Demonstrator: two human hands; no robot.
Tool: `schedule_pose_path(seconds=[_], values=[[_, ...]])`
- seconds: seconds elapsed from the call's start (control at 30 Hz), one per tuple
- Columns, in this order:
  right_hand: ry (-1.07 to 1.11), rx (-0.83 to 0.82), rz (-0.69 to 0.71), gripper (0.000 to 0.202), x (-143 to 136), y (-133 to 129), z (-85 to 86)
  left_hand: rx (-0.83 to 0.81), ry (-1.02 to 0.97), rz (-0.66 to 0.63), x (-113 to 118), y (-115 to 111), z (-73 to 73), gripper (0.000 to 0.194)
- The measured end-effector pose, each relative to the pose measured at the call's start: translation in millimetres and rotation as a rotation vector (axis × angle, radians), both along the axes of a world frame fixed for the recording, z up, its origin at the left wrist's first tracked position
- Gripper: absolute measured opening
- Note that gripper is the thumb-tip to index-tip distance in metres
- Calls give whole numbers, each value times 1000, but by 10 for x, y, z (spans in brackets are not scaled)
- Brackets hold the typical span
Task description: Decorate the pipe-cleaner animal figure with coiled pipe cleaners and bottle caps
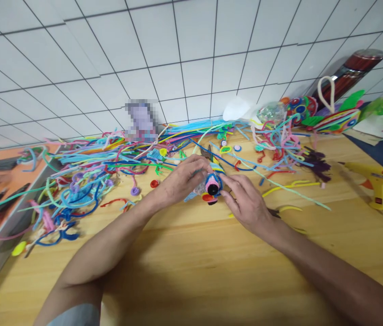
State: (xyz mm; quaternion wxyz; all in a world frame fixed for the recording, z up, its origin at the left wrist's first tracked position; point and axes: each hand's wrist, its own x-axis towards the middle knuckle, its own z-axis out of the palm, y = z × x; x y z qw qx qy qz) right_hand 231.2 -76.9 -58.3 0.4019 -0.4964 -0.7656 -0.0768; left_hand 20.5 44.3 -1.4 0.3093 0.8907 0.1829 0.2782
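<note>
Between my hands is a small pipe-cleaner craft figure (pixel 213 180). It shows a pink ring around a black round centre, a blue edge and an orange-red disc below. My left hand (pixel 186 177) is closed on its left and upper side, with the fingertips partly hidden. On the right side, my right hand (pixel 247 199) pinches the blue edge between thumb and forefinger. A pair of pliers (pixel 206 152) lies just beyond the figure. Under my right wrist lies a yellow-handled tool (pixel 289 209), partly covered.
Loose pipe cleaners (pixel 86 156) are heaped along the tiled wall. Blue-handled scissors (pixel 59 233) lie left, near an orange-bottomed tray (pixel 50 153). A yellow glue gun (pixel 380 183) is at the right, with a red flask (pixel 356 74) and decorated craft pieces (pixel 339 118) behind.
</note>
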Motion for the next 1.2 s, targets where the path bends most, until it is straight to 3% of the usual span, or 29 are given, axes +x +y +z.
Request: schedule_pose_path(seconds=[0.7, 1.2], values=[[-70, 9, -31, 48, -10, 26, -10, 11, -14, 1, -2, -2, -10, 17], [63, -57, -2, 42, -12, 56, -28, -8, -10, 20, -21, 10, -59, 20]])
